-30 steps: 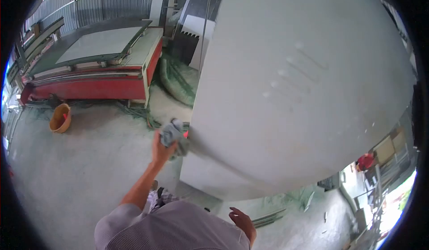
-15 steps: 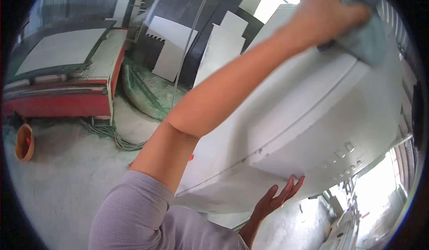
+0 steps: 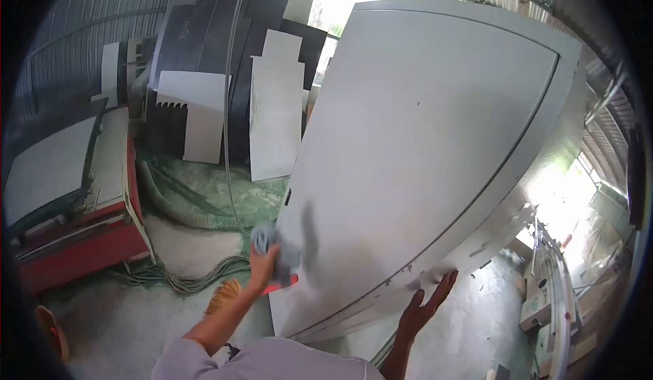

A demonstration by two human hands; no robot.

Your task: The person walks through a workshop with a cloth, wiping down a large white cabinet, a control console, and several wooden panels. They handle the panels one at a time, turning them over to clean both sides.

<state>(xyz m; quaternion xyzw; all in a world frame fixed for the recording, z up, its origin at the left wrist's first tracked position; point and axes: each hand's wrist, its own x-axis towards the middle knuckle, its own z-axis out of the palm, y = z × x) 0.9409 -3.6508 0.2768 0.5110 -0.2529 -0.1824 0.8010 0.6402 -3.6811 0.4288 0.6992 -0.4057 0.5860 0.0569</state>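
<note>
A: Panel (image 3: 435,156) position?

B: Big white board, leaning up and right, lower edge nearest me. My left hand (image 3: 262,266) grips a grey rag (image 3: 275,247) against its lower-left corner. Right hand (image 3: 425,305) is spread flat under the lower edge's right end.

A: Nearer hand?

B: Both touching.

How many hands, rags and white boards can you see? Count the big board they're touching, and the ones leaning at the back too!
Hands: 2, the left hand and the right hand
Rags: 1, the grey rag in the left hand
Big white board being touched: 1
White boards leaning at the back: 5 or so, for example one
Total: 9 or so
</note>
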